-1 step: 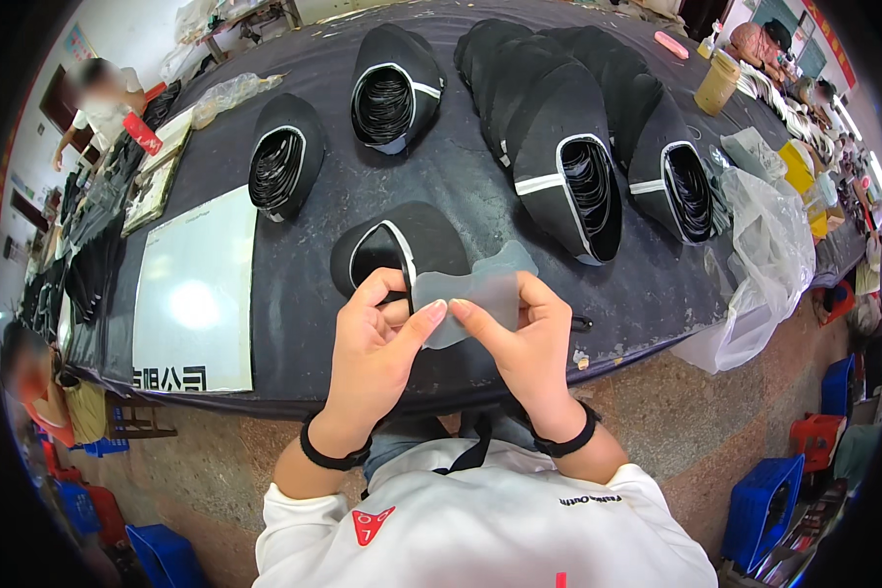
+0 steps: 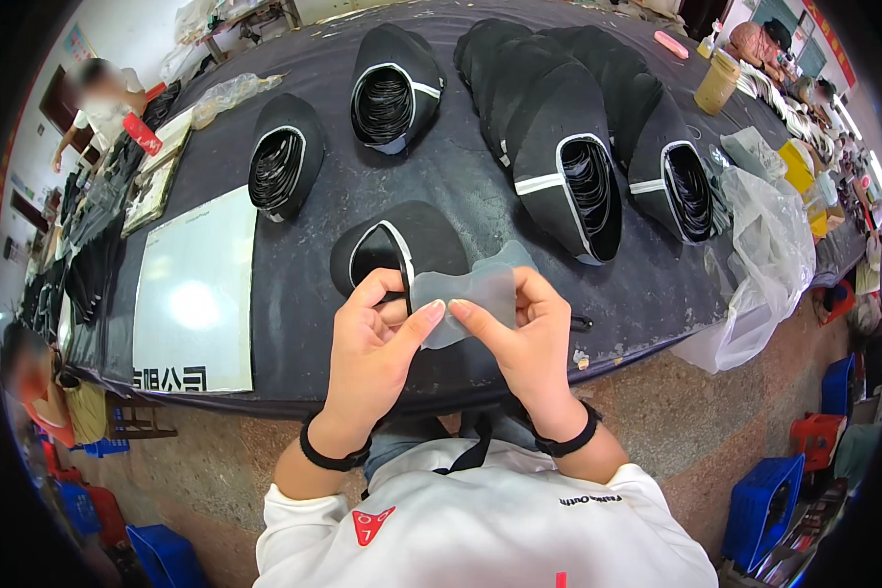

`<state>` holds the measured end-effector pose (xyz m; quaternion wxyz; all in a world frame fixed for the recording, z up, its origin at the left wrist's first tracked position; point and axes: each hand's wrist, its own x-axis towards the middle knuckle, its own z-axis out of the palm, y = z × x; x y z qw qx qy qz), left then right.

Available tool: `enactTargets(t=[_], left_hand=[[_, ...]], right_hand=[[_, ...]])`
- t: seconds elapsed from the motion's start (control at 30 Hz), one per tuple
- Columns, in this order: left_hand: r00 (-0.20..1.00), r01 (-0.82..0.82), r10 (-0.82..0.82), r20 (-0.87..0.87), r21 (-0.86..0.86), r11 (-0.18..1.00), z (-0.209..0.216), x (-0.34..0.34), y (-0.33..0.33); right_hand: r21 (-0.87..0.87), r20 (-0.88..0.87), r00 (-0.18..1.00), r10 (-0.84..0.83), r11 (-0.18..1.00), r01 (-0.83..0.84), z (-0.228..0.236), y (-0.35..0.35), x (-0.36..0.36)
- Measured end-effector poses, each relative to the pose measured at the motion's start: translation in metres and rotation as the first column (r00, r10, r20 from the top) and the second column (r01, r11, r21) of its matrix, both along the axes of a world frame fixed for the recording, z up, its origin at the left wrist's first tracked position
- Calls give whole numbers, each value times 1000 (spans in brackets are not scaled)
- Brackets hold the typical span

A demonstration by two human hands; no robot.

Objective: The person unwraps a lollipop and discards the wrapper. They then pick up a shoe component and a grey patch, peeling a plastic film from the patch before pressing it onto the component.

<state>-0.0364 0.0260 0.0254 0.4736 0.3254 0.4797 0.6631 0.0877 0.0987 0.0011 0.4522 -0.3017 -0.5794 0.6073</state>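
Observation:
Both hands pinch a translucent, wavy-edged plastic-like piece point(image 2: 480, 294) above the near side of the table. My left hand point(image 2: 374, 333) grips its left part, with the thumb on top and the fingers curled beneath. My right hand point(image 2: 524, 333) holds the right part the same way, and the two thumb tips almost meet. Just beyond my left hand lies a black shoe upper point(image 2: 426, 230) with white edging round its opening. Its near edge runs down by my left fingers, and I cannot tell whether they touch it. Another translucent piece point(image 2: 510, 257) shows behind the held one.
Stacked black uppers stand at the left point(image 2: 309, 132), centre point(image 2: 416, 49) and right point(image 2: 544, 127) of the dark-covered table point(image 2: 392, 176). A white board point(image 2: 196, 265) lies left, a clear plastic bag point(image 2: 769, 235) right. Beyond are a jar point(image 2: 717, 83) and other people; blue crates point(image 2: 762, 505) sit on the floor.

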Motion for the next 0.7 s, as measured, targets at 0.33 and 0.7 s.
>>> enactTargets(t=[0.33,0.7], left_hand=[[988,-115,128,-88,137,984,-10,2,-3],[974,-62,48,223,56,996,-4,-9,-10]], right_hand=[[-414,-279,942,187,861,-294,3,4,-7],[-361,-611,708,354,671,-647,-7,16,9]])
